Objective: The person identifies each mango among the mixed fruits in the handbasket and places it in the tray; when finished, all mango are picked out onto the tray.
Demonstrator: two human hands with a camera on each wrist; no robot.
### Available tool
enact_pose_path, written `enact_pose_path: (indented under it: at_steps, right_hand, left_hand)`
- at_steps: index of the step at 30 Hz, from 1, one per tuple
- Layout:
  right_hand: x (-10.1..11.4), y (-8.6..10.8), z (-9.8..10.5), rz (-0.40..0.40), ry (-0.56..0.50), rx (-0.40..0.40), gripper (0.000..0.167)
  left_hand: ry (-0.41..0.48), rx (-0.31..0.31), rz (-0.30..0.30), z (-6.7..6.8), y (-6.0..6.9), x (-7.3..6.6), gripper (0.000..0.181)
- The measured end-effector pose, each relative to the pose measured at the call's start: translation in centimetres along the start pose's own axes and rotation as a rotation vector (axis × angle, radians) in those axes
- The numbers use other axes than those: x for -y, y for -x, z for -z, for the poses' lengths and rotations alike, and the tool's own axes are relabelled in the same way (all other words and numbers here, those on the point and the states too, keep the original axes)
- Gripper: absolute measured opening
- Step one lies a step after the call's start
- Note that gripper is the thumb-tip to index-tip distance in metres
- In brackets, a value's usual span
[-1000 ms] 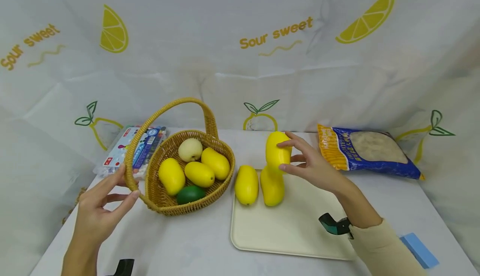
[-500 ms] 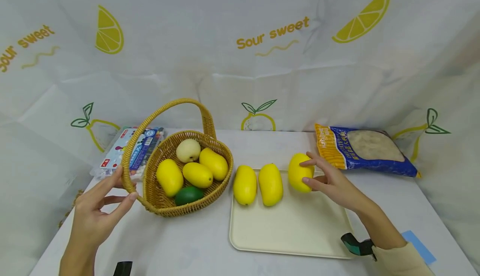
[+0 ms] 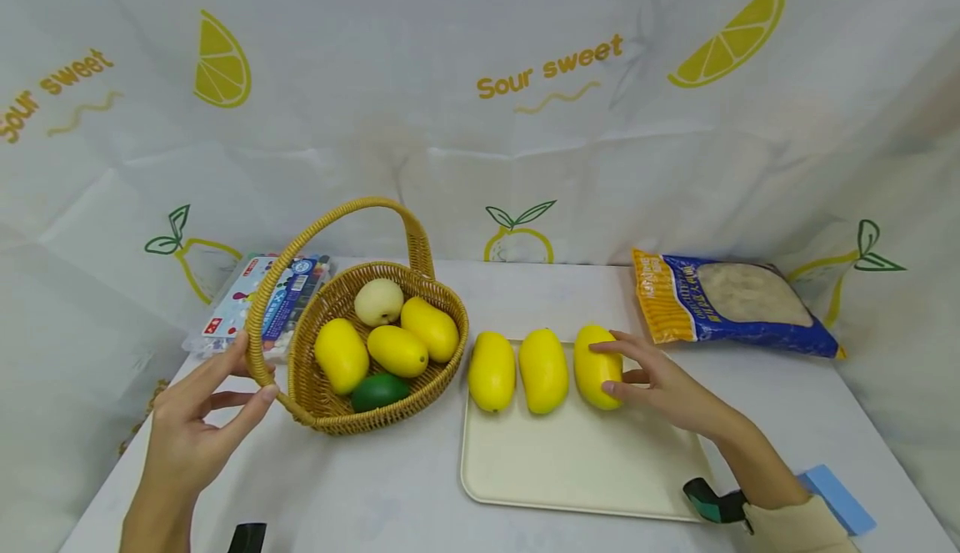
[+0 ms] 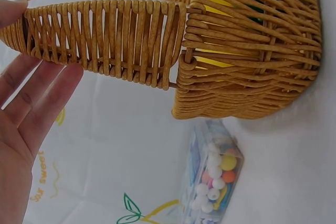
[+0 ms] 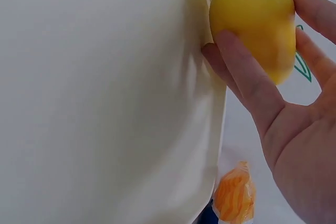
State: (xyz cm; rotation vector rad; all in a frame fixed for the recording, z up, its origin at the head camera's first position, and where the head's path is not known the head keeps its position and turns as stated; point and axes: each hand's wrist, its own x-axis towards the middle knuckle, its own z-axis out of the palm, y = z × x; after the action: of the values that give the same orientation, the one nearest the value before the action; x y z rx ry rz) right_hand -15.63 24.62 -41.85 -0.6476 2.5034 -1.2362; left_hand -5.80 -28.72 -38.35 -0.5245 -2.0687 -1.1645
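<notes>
My left hand (image 3: 191,428) pinches the left side of the wicker basket's handle (image 3: 256,328) between thumb and fingers. The basket (image 3: 341,426) stands on the table with several yellow mangoes (image 3: 341,356), a pale round fruit (image 3: 378,302) and a dark green fruit (image 3: 379,391) inside. At the far side of the cream tray (image 3: 555,470), my right hand (image 3: 663,386) holds a yellow mango (image 3: 594,361) with thumb and fingers, low at the tray's surface. Two other mangoes, a left one (image 3: 492,372) and a middle one (image 3: 543,371), lie side by side there.
Behind the basket lies a clear box of coloured beads (image 4: 212,182). A blue and orange bag (image 3: 738,303) rests at the back right, beyond the tray. Right of the tray is a light blue block (image 3: 840,499). A printed white cloth hangs behind the table.
My right hand has carried its mango rightward from above the middle mango, then down to the tray's far right part. The left hand keeps its hold on the handle.
</notes>
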Motion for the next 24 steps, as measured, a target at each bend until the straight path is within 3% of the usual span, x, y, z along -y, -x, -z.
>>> enact_pose_path:
  at_steps: [11,24]
  right_hand:
    - [-0.24,-0.28,-0.08,0.020,0.010,0.019,0.055]
    - [-0.79,-0.05,0.12,-0.048,-0.131,0.081,0.066]
  left_hand:
    - [0.009,0.000,0.002,-0.13,0.12,-0.06,0.065]
    - [-0.014,-0.002,0.012,0.00,0.12,0.00,0.066]
